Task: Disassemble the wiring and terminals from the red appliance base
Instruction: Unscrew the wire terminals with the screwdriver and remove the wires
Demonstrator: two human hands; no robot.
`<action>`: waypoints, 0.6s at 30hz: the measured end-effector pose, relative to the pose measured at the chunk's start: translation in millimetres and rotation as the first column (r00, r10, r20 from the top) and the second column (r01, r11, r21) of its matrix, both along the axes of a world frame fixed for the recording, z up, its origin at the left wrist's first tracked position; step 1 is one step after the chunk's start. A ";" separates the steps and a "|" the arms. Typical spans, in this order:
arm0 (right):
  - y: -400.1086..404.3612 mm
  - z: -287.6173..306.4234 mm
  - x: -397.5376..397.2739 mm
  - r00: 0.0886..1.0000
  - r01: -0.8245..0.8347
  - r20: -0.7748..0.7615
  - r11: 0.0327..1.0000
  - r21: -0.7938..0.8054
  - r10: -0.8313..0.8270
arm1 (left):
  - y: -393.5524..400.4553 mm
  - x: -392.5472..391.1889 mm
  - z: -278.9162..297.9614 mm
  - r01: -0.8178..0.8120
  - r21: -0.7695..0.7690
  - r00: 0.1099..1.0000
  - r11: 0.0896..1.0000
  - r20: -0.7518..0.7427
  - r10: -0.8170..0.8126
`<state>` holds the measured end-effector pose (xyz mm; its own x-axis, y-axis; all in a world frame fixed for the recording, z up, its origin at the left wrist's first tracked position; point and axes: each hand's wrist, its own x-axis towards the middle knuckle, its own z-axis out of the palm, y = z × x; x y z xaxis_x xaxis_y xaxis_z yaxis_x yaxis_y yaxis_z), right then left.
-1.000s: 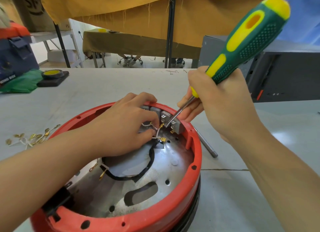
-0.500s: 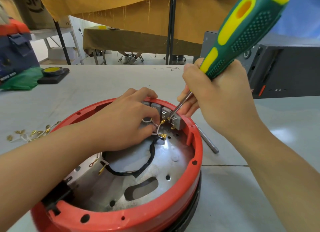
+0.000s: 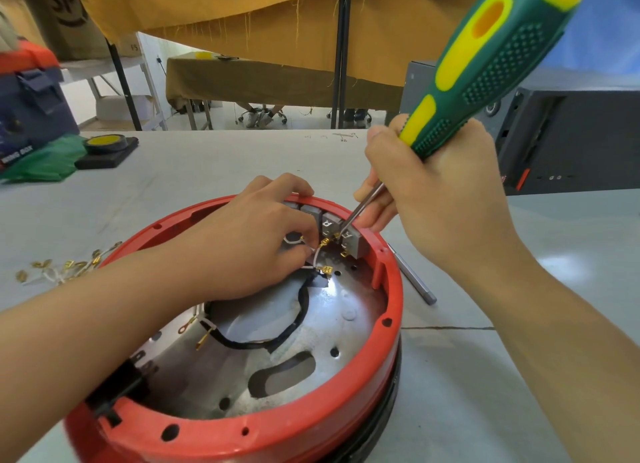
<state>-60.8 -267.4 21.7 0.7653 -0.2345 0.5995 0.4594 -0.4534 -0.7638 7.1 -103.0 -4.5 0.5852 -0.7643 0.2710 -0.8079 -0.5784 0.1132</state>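
Bright even indoor light, glare on the metal plate [image 3: 332, 286] at frame centre, soft shadows, wide-angle edge bowing, slight softness.

Counts on the bench

There was one red appliance base [image 3: 263, 431], one screwdriver [image 3: 485, 68], two hands, one loose metal rod [image 3: 414, 279], one roll of yellow tape [image 3: 105, 143], and three grey terminal blocks [image 3: 334, 224] visible.

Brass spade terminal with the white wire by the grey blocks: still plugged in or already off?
Off. The brass spade terminal lies loose on the metal plate, below the grey terminal blocks.
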 end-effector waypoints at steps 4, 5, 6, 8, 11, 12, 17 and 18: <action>2.8 0.0 -0.2 1.000 0.008 0.027 0.999 -0.054 -0.006 | -0.9 -1.4 -0.4 -0.013 -0.014 1.000 1.000 -0.009 0.013; 2.9 0.6 -0.2 1.000 0.010 0.026 0.997 -0.078 -0.008 | -1.2 -1.7 -0.5 -0.017 -0.017 1.000 1.000 -0.010 0.017; 2.3 1.6 -0.4 1.000 0.015 0.026 0.994 -0.106 -0.013 | -1.4 -2.1 -0.5 -0.021 -0.021 1.000 1.000 -0.013 0.020; -2.0 4.2 -1.2 0.999 0.041 0.036 0.982 -0.187 -0.035 | -1.4 -2.8 -0.5 -0.026 -0.027 0.999 0.999 -0.024 0.025; -11.0 8.5 -5.1 0.999 0.031 0.027 0.961 -0.276 -0.025 | -1.6 -3.4 -0.3 -0.031 -0.031 0.999 0.999 -0.038 0.030; -13.9 8.7 -6.8 1.000 -0.006 0.006 0.960 -0.279 0.007 | -1.6 -3.5 -0.3 -0.033 -0.034 0.999 0.999 -0.042 0.032; -22.1 4.2 -13.3 0.985 -0.170 -0.061 0.943 -0.286 0.159 | -1.4 -3.2 -0.8 -0.037 -0.047 0.998 0.998 -0.052 0.035; -22.5 3.3 -13.8 0.983 -0.181 -0.055 0.937 -0.298 0.172 | -1.4 -3.1 -1.0 -0.037 -0.051 0.998 0.998 -0.055 0.034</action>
<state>-74.6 -289.9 24.9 0.7952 0.0940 0.5990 0.5337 -0.5774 -0.6179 3.9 -104.4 -5.5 0.6265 -0.7283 0.2775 -0.7788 -0.5988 0.1868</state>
